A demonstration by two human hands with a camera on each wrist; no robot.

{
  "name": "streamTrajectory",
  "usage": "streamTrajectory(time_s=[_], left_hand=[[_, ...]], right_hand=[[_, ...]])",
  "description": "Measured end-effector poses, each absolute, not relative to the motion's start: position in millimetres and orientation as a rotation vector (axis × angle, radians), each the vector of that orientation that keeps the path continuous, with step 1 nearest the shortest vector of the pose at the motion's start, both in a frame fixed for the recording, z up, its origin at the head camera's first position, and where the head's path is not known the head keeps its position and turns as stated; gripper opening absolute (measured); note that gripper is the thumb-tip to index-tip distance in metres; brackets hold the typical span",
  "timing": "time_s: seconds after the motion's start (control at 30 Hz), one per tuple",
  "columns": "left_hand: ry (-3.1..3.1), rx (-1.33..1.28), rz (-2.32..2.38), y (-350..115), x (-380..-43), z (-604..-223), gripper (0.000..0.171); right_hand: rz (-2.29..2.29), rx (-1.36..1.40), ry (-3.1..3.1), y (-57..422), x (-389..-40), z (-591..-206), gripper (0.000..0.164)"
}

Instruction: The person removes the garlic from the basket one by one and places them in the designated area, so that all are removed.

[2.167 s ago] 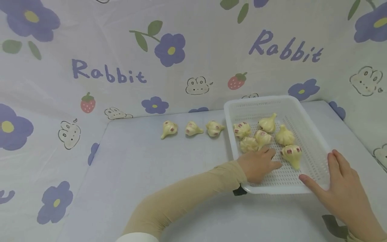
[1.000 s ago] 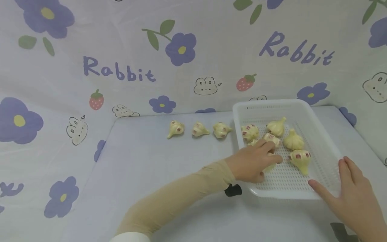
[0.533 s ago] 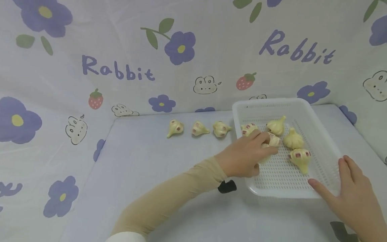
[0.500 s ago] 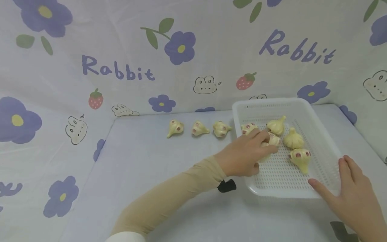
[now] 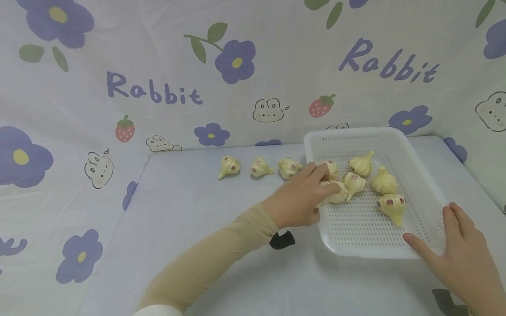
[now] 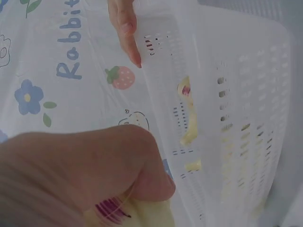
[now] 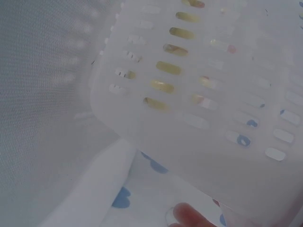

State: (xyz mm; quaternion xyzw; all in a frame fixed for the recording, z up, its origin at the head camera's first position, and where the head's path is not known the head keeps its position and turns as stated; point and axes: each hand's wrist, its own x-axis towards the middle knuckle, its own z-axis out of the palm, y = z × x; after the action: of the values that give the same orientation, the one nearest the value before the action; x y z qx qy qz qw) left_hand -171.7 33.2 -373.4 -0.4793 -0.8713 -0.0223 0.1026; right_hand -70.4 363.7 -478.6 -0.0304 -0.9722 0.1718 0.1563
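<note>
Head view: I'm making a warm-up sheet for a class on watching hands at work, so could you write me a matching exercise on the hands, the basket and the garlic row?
Column one
1. Left hand
2. Right hand
3. White plastic basket
4. Row of three garlic bulbs

Column two
A. At the basket's near right corner
B. On the tabletop, left of the basket
C. Perforated, with bulbs inside
D. Gripping one bulb

Pairs: 1-D, 2-A, 3-C, 4-B

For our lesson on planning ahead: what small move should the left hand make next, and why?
Probably carry the held garlic left onto the table: the left hand grips it at the left edge of the basket, and three garlics already sit in a row beside the basket.
</note>
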Motion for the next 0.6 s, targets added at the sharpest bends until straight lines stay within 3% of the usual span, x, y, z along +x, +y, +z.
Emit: streamTrajectory(time_s=[0.6], left_hand=[[-2.696,-1.15,-0.357,-23.8,-190.4,-397.9,0.062]], right_hand=[[0.515,-0.048,-2.738,365.9,-70.5,-482.8,0.115]])
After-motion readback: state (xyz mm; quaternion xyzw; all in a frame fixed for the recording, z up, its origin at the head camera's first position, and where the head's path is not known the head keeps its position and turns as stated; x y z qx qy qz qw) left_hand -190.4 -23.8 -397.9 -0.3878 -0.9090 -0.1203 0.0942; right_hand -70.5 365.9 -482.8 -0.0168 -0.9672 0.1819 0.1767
